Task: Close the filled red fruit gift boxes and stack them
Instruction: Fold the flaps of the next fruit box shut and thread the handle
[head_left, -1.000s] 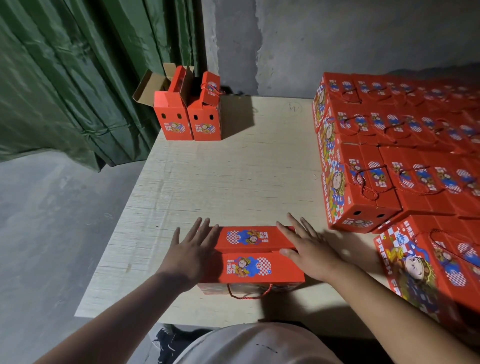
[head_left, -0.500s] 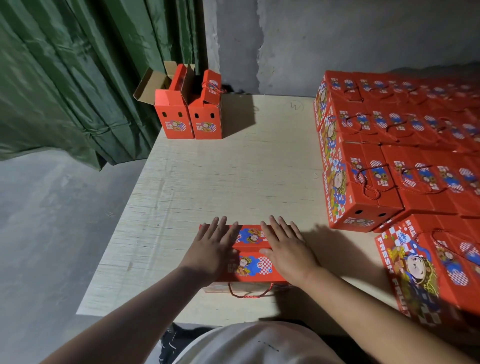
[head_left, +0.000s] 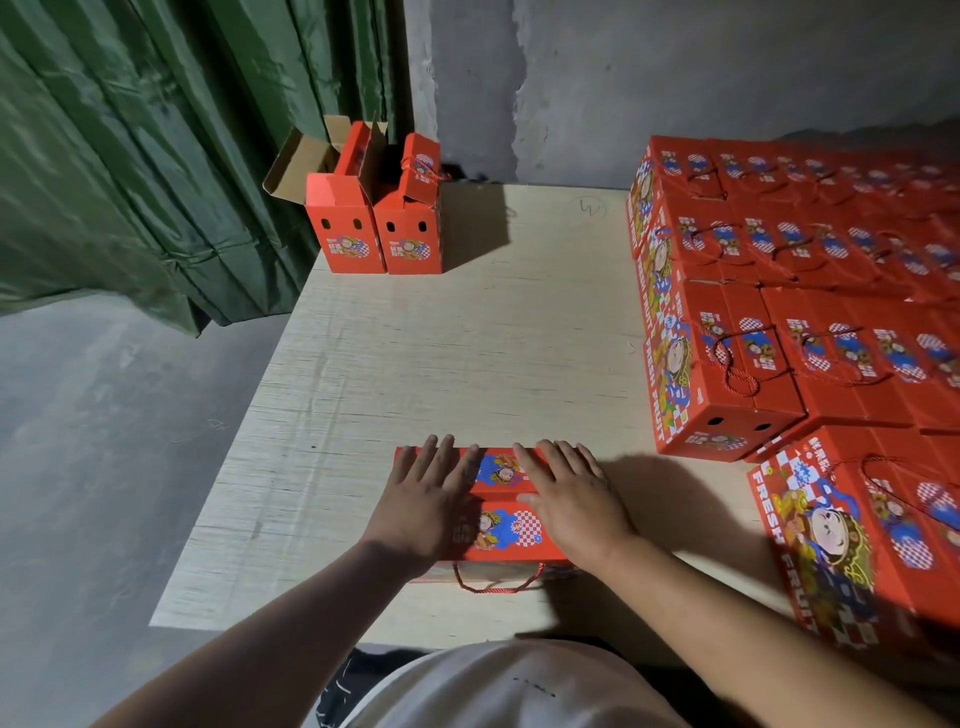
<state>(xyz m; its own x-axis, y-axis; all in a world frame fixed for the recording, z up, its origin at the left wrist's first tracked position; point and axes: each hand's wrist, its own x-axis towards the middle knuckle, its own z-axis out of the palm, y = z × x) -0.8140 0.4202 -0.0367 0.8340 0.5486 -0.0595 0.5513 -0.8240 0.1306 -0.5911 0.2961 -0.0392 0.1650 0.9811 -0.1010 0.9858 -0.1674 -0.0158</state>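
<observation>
A red fruit gift box with cartoon artwork lies closed near the front edge, its red cord handle hanging toward the viewer. To the right, closed boxes sit stacked in rows. At the far left corner stand two upright boxes, flaps open.
</observation>
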